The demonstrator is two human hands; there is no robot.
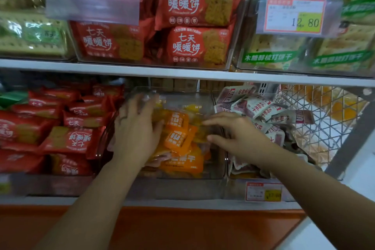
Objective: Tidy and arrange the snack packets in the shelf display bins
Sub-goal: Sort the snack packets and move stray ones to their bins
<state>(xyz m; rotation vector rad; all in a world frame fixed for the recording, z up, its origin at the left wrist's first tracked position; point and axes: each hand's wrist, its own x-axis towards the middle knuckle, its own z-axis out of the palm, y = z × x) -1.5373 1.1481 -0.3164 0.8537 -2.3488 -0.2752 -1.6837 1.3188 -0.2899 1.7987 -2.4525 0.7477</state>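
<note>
A clear plastic bin (182, 175) on the lower shelf holds several orange snack packets (178, 138). My left hand (136, 130) reaches into the bin's left side, fingers extended and blurred, resting against the orange packets. My right hand (237, 134) comes in from the right with fingers stretched out, its tips touching the packets near the bin's right wall. Neither hand visibly grips a packet. The bin to the left is full of red packets (69, 140). Beyond the right wall lie several white-and-maroon packets (259, 107).
The upper shelf (182, 75) carries clear bins of red biscuit packs (192, 24) and green cracker packs (284, 53), with a price tag reading 12.80 (294, 16). A wire basket (316, 119) stands at the right. A small price label (263, 192) hangs under the lower bins.
</note>
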